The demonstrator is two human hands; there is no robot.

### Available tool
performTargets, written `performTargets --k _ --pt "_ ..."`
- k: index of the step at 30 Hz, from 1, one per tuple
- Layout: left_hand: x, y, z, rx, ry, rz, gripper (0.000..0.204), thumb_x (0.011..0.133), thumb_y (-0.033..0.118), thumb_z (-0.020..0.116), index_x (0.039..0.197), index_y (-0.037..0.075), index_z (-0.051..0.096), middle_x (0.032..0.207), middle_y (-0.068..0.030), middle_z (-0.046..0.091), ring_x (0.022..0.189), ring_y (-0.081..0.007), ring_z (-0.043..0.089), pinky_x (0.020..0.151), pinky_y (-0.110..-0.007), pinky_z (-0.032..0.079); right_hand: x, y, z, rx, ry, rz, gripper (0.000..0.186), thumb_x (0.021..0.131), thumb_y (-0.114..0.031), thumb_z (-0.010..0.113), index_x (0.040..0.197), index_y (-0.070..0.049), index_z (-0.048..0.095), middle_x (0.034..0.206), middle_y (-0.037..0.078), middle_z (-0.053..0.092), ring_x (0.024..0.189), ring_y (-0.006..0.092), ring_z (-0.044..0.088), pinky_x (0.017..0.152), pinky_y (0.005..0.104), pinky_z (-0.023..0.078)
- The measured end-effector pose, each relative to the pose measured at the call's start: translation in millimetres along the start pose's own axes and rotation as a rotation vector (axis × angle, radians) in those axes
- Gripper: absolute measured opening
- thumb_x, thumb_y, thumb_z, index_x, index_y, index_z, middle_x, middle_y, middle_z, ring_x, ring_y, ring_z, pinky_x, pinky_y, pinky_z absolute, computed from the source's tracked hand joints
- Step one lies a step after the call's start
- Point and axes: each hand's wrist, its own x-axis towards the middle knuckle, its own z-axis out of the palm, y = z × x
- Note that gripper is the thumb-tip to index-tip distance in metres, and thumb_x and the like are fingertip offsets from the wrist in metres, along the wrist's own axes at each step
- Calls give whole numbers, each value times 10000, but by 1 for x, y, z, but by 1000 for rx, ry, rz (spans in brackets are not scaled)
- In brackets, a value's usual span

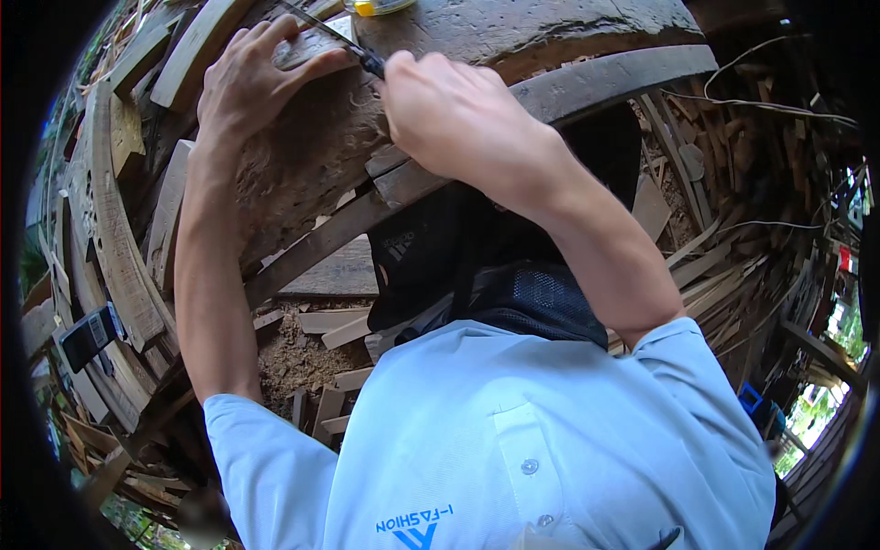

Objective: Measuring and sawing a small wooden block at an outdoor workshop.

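My right hand (463, 110) is closed round the dark handle of a tool with a long, narrow metal blade (323, 27). The blade slants up and left, past the top edge of the picture; its tip is out of view, and I cannot tell its exact kind. Beneath the blade lies a small pale piece of wood (316, 46). My left hand (240, 90) grips this piece from the left, thumb on the near side and fingers curled at the far side. Both hands are over a thick, worn wooden bench (302, 165).
A clear container with something yellow (378, 5) stands on the bench at the top. Curved boards (124, 220) are stacked at the left, with a phone-like dark device (87, 337) by them. Sawdust and offcuts (302, 357) cover the ground; thin wood strips (733, 275) pile up at the right.
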Motion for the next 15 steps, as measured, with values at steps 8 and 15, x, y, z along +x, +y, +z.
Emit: performTargets --k 8,15 --pt "0 10 -15 2 -123 -22 827 772 867 634 1146 130 663 1189 -129 684 1142 -342 656 946 -490 528 -33 -38 -38 2 -472 553 228 1066 -194 515 965 6 557 754 262 674 683 416 696 616 499 558" --pt "-3 7 -11 -27 -9 48 828 754 865 656 1120 123 680 1086 -143 717 1049 -339 694 898 -472 538 -15 -16 0 -23 20 47 226 1062 -201 521 974 5 555 725 235 654 697 428 679 652 510 557"
